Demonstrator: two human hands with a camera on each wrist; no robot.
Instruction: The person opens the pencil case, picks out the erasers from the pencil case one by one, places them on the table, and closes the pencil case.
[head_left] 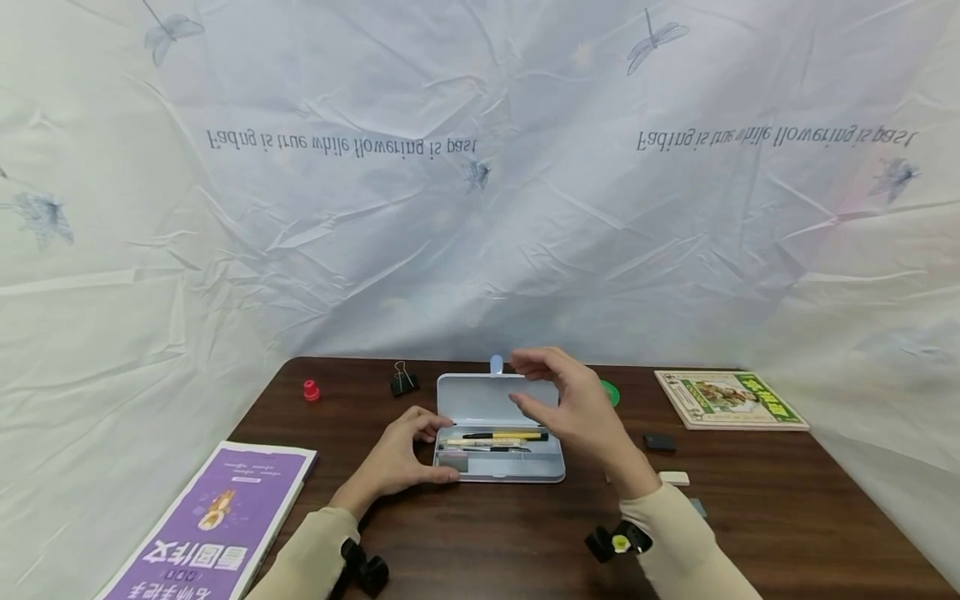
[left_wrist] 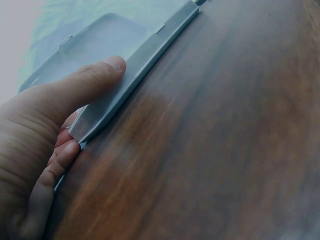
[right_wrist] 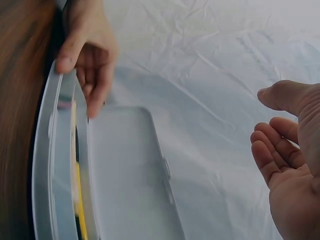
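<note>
A pale blue pencil case (head_left: 525, 468) lies on the table with its lid (head_left: 480, 398) raised at the back. Inside it are a yellow-and-black pen (head_left: 506, 436) and other slim pens (head_left: 487, 446). My left hand (head_left: 401, 454) grips the case's left end, thumb on the front wall and fingers round the back corner. In the left wrist view, that thumb (left_wrist: 97, 75) presses along the wall's outer face. Empty, my right hand (head_left: 581, 408) hovers over the right side of the case, thumb and fingers spread apart; its palm (right_wrist: 300, 200) shows beside the lid in the right wrist view.
A purple book (head_left: 202, 517) lies at the left, a picture book (head_left: 731, 400) at the back right. Around the case are a red piece (head_left: 311, 390), a binder clip (head_left: 403, 382), a green round thing (head_left: 612, 393), a black block (head_left: 659, 442) and a white eraser (head_left: 674, 478). A curtain (head_left: 480, 250) hangs behind.
</note>
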